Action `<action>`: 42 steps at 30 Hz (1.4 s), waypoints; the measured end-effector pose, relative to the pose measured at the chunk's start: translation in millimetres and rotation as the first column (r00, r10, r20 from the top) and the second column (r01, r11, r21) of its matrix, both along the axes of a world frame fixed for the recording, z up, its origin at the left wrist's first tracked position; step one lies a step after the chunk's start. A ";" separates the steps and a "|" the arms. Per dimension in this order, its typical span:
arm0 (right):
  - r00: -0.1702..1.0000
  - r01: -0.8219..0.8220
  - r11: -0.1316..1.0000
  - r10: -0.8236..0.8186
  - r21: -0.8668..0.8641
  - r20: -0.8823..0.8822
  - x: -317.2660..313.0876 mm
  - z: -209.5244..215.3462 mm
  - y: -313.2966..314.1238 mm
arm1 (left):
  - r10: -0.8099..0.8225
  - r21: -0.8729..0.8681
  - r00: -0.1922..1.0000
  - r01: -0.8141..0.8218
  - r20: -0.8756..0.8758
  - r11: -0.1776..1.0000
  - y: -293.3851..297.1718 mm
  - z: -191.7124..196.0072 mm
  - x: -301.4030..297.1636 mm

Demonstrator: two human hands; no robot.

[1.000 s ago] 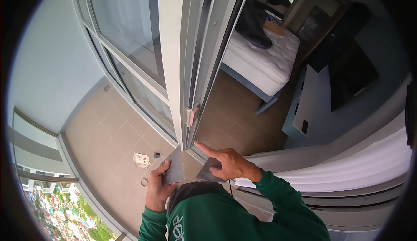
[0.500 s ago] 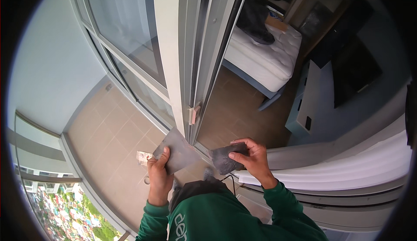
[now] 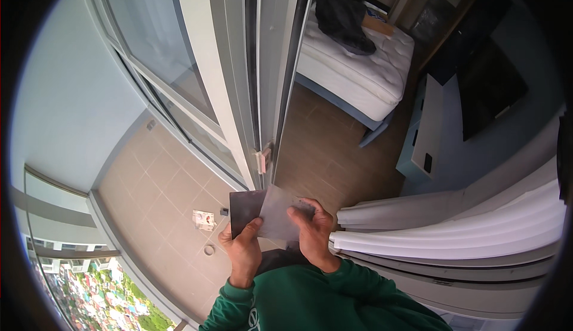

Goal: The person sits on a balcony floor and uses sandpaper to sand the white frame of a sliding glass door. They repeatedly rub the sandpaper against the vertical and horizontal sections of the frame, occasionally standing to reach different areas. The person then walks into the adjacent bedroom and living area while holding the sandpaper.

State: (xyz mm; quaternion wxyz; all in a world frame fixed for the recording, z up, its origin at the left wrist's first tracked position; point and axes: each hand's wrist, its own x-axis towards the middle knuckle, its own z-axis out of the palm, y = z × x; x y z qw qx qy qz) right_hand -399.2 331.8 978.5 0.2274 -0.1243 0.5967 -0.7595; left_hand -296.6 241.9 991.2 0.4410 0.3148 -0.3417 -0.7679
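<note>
In front of my body, both hands hold thin sheets that look like sandpaper. At the left is a dark sandpaper sheet (image 3: 245, 204), with a lighter grey sheet (image 3: 279, 216) overlapping its right side. Whether these are two pieces or one folded over, I cannot tell. My left hand (image 3: 243, 252) is closed on the dark part, thumb on top near the overlap. My right hand (image 3: 315, 235) pinches the grey part's right side, its thumb pressing on the face. A dark patch shows by the right fingertips; what it belongs to is unclear.
A sliding door frame (image 3: 239, 92) with a latch (image 3: 263, 159) stands just ahead. On the tiled floor (image 3: 161, 182) lie printed paper (image 3: 203, 220), a small dark box (image 3: 224, 212) and a tape ring (image 3: 209, 250). White curtains (image 3: 453, 223) hang right; a bed (image 3: 352, 86) stands inside.
My hands have come together, bringing the separate grey and dark pieces into overlap. The dark face now shows at my left hand, the grey at my right.
</note>
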 end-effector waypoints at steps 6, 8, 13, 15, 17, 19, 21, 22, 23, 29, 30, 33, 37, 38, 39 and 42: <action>0.992 -0.103 0.995 0.101 -0.020 -0.073 -32.7 12.4 -2.9 | -0.184 -0.229 0.944 0.250 0.273 0.941 -4.5 4.5 7.7; 0.977 -0.206 0.978 0.207 0.015 -0.059 -40.8 17.5 2.5 | -0.278 -0.283 0.874 0.406 0.399 0.869 -10.7 2.9 15.9; 0.877 -0.207 0.960 0.268 0.191 -0.399 -44.2 35.7 32.4 | -0.206 0.110 0.926 0.179 0.316 0.978 -12.6 -12.3 24.6; 0.788 -0.151 0.966 0.246 0.210 -0.565 -38.0 32.8 42.9 | -0.240 0.480 0.968 0.178 0.070 0.859 -13.6 -21.7 22.4; 0.817 -0.285 0.944 0.330 0.167 -0.472 -17.6 35.5 39.4 | -0.185 0.685 0.972 0.233 -0.145 0.690 -3.6 -30.4 13.2; 0.818 -0.359 0.923 0.382 0.136 -0.431 -7.5 31.5 33.1 | -0.198 0.635 0.968 0.251 -0.155 0.731 5.9 -28.3 -1.5; 0.814 -0.367 0.922 0.382 0.122 -0.438 -8.4 23.9 31.1 | -0.193 0.593 0.971 0.237 -0.138 0.770 5.4 -25.0 -8.1; 0.797 -0.385 0.912 0.406 0.141 -0.448 -9.8 19.2 32.6 | -0.167 0.578 0.980 0.201 -0.112 0.791 3.5 -23.6 -8.1; 0.737 -0.371 0.897 0.441 0.239 -0.511 -9.0 17.3 32.5 | -0.141 0.563 0.986 0.165 -0.085 0.810 3.0 -23.9 -7.4; 0.442 -0.275 0.791 0.609 0.546 -0.659 -35.8 7.1 44.9 | -0.100 0.583 0.983 0.173 -0.156 0.794 -4.0 -36.7 2.9; 0.403 -0.325 0.757 0.654 0.567 -0.641 -45.1 1.2 47.5 | -0.025 0.611 0.977 0.153 -0.212 0.777 -5.0 -33.5 3.5; 0.434 -0.316 0.709 0.699 0.630 -0.569 -59.4 0.8 48.6 | -0.009 0.515 0.997 0.050 -0.083 0.856 -10.6 -28.7 9.2; 0.360 -0.285 0.793 0.609 0.538 -0.707 -59.2 22.1 32.2 | 0.123 0.256 0.980 -0.160 0.155 0.954 -12.6 -22.9 4.1; 0.293 -0.258 0.800 0.599 0.542 -0.745 -58.4 20.1 30.0 | 0.140 0.215 0.974 -0.177 0.177 0.960 -11.7 -20.1 4.4; 0.274 -0.247 0.801 0.598 0.546 -0.753 -56.6 20.1 27.3 | 0.158 0.174 0.967 -0.193 0.198 0.966 -10.5 -16.2 4.5; 0.227 -0.216 0.803 0.595 0.556 -0.771 -53.4 17.8 22.5 | 0.151 0.088 0.934 -0.188 0.323 0.978 -5.8 -4.5 5.4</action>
